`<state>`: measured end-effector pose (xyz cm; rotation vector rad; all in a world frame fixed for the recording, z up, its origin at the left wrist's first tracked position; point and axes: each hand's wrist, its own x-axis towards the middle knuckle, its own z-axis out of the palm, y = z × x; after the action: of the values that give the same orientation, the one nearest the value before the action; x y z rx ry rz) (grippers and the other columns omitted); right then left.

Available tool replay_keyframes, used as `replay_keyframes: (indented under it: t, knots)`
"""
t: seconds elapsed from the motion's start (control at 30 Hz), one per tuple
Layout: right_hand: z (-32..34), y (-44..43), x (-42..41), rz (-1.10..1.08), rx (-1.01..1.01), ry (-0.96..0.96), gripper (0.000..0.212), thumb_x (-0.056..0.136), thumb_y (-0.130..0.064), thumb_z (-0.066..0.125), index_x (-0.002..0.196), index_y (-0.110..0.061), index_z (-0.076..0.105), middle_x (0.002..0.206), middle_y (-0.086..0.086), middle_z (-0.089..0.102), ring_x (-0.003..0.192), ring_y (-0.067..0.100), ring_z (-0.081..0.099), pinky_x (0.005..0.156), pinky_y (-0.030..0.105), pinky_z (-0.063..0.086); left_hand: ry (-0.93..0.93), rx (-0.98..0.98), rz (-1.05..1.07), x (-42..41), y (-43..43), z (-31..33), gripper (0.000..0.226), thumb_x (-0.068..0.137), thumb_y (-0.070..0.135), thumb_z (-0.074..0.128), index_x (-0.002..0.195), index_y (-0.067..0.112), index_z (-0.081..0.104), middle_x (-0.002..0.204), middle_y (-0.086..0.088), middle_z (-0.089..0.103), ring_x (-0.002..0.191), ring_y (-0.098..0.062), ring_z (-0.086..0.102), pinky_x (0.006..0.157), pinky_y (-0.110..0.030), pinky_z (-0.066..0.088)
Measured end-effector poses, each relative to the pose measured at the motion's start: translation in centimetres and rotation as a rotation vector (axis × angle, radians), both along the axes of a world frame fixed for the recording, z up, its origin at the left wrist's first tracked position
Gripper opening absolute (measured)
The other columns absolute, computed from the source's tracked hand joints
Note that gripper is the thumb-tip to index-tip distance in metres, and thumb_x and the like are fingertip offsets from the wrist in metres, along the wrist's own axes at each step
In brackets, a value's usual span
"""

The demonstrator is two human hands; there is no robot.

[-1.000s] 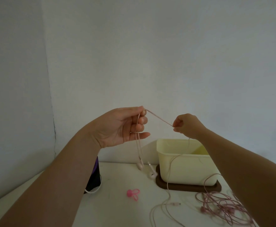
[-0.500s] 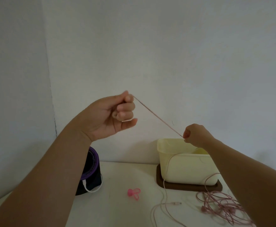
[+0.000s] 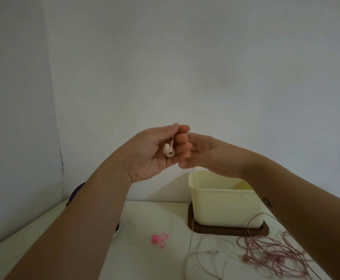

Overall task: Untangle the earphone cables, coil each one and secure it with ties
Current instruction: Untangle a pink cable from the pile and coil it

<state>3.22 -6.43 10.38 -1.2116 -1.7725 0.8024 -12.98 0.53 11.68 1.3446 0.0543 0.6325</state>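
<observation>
The left hand [image 3: 151,152] pinches the cable [image 3: 190,239] between thumb and forefinger, and an earbud [image 3: 168,150] hangs before its palm. The right hand [image 3: 209,152] touches its fingers but is blurred, so I cannot tell its grip. Below the hands the cable drops past the box [image 3: 225,207].

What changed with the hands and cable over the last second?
The right hand moved up and left to meet the left hand, so the taut span of earphone cable between them is gone; the right hand's grip is blurred. The left hand still pinches the cable, an earbud dangling at its palm. The cream box, pink tie and tangled cables stayed put.
</observation>
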Motion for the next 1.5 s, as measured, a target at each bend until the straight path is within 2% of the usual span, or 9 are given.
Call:
replay_keyframes:
  t: [0.17,0.3,0.5,0.63,0.73,0.83,1.07,1.23,1.5]
  knots:
    - [-1.1,-0.2,-0.8,0.073,-0.023,0.171,0.014,0.094,-0.006,0.051,0.103,-0.010,0.061,0.092,0.005,0.065,0.084,0.019,0.066,0.092,0.036,0.051,-0.083,-0.096,-0.011,0.3,-0.5,0.1,0.025,0.085,0.020,0.052,0.082,0.009,0.073,0.070,0.000,0.070,0.063,-0.009,0.069,0.059,-0.022,0.057]
    - [-2.8,0.2,-1.2,-0.070,-0.044,0.316,0.022,0.099,-0.018,0.043,0.091,-0.013,0.063,0.063,0.001,0.049,0.049,0.010,0.042,0.068,0.028,0.053,-0.196,-0.202,0.024,1.1,-0.1,-0.6,0.025,0.098,0.018,0.041,0.095,0.007,0.063,0.086,-0.004,0.074,0.076,-0.013,0.072,0.069,-0.026,0.059]
    - [-4.3,-0.9,-2.2,-0.324,-0.017,-0.612,0.022,0.100,-0.023,0.040,0.098,-0.019,0.061,0.066,-0.011,0.051,0.058,0.004,0.050,0.061,0.015,0.046,-0.194,-0.232,0.159,3.0,1.6,-3.3,0.027,0.101,0.016,0.035,0.104,0.004,0.059,0.099,-0.010,0.073,0.093,-0.019,0.070,0.080,-0.033,0.057]
    - [-3.2,-2.2,-2.0,-0.407,0.105,-0.848,0.025,0.099,-0.023,0.040,0.090,-0.020,0.063,0.067,-0.013,0.049,0.054,-0.007,0.048,0.054,0.009,0.037,-0.063,-0.102,0.263,3.9,2.4,-6.0,0.026,0.102,0.015,0.034,0.106,0.006,0.059,0.099,-0.005,0.073,0.094,-0.014,0.070,0.077,-0.025,0.056]
    - [-2.4,-2.4,-1.1,-0.467,0.189,-0.747,0.028,0.098,-0.026,0.045,0.087,-0.011,0.066,0.060,-0.009,0.049,0.045,-0.003,0.044,0.050,0.010,0.037,0.029,-0.015,0.300,4.5,2.7,-7.7,0.027,0.102,0.012,0.035,0.112,0.003,0.059,0.067,0.002,0.069,0.059,-0.003,0.064,0.071,-0.020,0.056]
    - [-2.3,-1.7,-0.3,-0.490,0.230,-0.609,0.026,0.094,-0.031,0.051,0.080,-0.015,0.065,0.062,-0.008,0.057,0.050,0.003,0.049,0.051,0.014,0.044,0.090,0.079,0.298,5.6,2.6,-9.0,0.027,0.101,0.008,0.036,0.114,-0.004,0.057,0.044,0.006,0.049,0.048,-0.001,0.056,0.094,-0.032,0.049]
    - [-3.9,0.5,2.3,-0.558,0.292,-0.284,0.021,0.090,-0.036,0.057,0.079,-0.022,0.069,0.061,0.000,0.055,0.057,0.010,0.048,0.065,0.038,0.053,0.009,-0.058,0.185,7.5,3.3,-11.2,0.027,0.098,0.012,0.038,0.095,0.003,0.063,0.080,-0.011,0.073,0.084,-0.017,0.071,0.088,-0.032,0.051]
    - [-5.8,2.1,3.1,-0.577,0.317,-0.043,0.022,0.091,-0.026,0.059,0.080,-0.009,0.068,0.052,-0.010,0.052,0.044,-0.001,0.046,0.048,0.007,0.036,-0.046,-0.216,0.177,9.3,4.5,-12.2,0.029,0.101,0.012,0.035,0.094,0.003,0.062,0.088,-0.013,0.073,0.093,-0.020,0.070,0.090,-0.040,0.051]
    - [-8.0,4.2,4.5,-0.486,0.268,-0.045,0.020,0.090,-0.023,0.060,0.079,-0.009,0.070,0.064,-0.005,0.067,0.057,0.003,0.060,0.057,0.012,0.048,-0.088,-0.370,0.319,12.6,7.2,-14.8,0.023,0.100,0.012,0.041,0.088,0.002,0.058,0.063,0.000,0.064,0.069,-0.006,0.062,0.081,-0.021,0.054]
